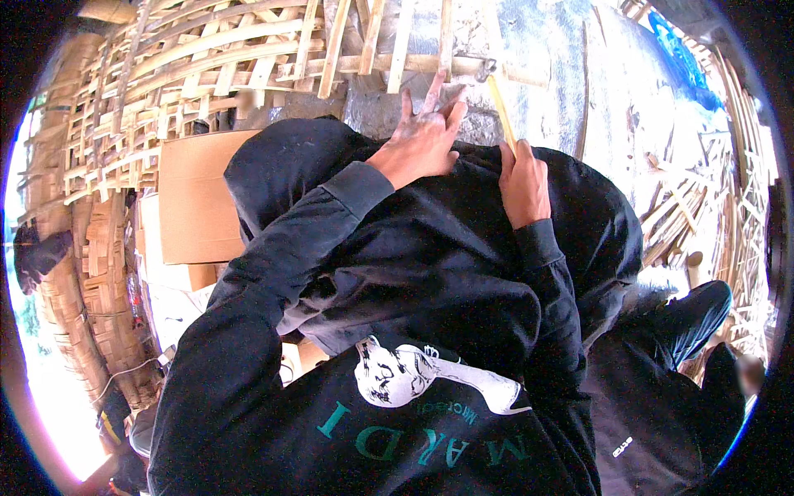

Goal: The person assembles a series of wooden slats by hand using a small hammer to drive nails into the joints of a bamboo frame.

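Note:
My right hand (pixel 525 182) is wrapped round the yellow handle of a hammer (pixel 501 107). The small dark hammer head is at the right end of a horizontal bamboo strip (pixel 413 64). Upright bamboo slats (pixel 400 50) cross this strip, forming the edge of a woven lattice (pixel 207 74). Just below the strip, my left hand (pixel 422 142) has its fingers spread, one fingertip up against the end of a slat. Nothing shows in its grasp.
A brown cardboard box (pixel 198 198) stands left of my knee. Loose bamboo strips (pixel 678 202) are heaped at the right, below a blue plastic sheet (pixel 682 62). Another person in dark clothes (pixel 653 397) sits close at my lower right. Shiny silvery sheeting (pixel 542 50) lies ahead.

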`<state>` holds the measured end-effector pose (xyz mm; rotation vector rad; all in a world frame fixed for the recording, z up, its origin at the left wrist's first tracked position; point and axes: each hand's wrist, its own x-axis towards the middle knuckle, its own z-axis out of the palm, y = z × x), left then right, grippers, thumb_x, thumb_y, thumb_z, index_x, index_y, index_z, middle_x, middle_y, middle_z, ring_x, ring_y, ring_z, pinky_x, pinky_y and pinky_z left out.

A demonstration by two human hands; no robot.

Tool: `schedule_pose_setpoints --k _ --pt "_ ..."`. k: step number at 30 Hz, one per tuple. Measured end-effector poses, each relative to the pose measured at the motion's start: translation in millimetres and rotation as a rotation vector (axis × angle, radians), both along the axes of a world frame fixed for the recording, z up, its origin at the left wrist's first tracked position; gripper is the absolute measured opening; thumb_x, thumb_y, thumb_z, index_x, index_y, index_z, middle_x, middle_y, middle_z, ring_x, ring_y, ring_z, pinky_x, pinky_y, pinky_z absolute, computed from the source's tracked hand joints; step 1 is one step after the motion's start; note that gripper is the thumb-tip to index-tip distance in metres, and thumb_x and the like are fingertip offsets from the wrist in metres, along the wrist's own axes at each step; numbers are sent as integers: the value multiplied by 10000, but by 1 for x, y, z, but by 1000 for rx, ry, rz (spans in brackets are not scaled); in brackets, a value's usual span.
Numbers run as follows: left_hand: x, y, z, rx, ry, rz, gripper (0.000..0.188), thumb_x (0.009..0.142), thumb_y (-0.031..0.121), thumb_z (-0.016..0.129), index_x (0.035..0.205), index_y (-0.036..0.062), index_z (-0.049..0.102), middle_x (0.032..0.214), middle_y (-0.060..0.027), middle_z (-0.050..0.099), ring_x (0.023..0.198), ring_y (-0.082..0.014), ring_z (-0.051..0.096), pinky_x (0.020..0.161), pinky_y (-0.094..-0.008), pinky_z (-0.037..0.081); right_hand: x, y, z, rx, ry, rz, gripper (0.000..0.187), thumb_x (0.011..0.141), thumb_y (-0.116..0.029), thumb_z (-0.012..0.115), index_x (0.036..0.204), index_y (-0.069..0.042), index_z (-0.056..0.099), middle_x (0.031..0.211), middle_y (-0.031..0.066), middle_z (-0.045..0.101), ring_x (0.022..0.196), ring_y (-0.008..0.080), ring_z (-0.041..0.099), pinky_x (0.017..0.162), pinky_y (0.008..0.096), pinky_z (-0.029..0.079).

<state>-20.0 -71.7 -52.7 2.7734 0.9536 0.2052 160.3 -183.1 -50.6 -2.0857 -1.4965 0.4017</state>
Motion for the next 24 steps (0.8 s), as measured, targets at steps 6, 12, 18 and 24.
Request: schedule_pose_setpoints --k 6,12,18,24 --pt "1 0 -3 5 -17 -7 853 795 231 799 1465 -75 370 1651 -205 341 1585 -474 88 1068 -851 270 4 0 -11 -3 -60 14 360 1085 -314 518 963 22 554 782 345 652 747 541 652 639 624 506" --pt "2 0 4 -14 -30 3 1015 823 269 805 1573 -49 200 1294 -308 639 1594 -434 103 1113 -822 248 0 1 -2 -8 -36 -6 337 1083 -291 523 972 26 551 777 340 653 739 537 651 642 624 503" --pt "2 0 12 -34 7 -2 812 825 234 785 1436 -85 354 1593 -239 402 1561 -502 172 1082 -846 260 -2 2 6 4 -14 -7 317 1080 -287 531 984 15 544 773 330 656 725 538 648 614 624 495" --pt "-5 -12 15 -46 14 6 773 897 322 753 1492 -24 401 1503 -224 493 1526 -509 244 1133 -786 264 -1 2 -9 -36 -42 10 322 1088 -307 513 982 -3 526 777 341 652 752 551 647 614 623 491"
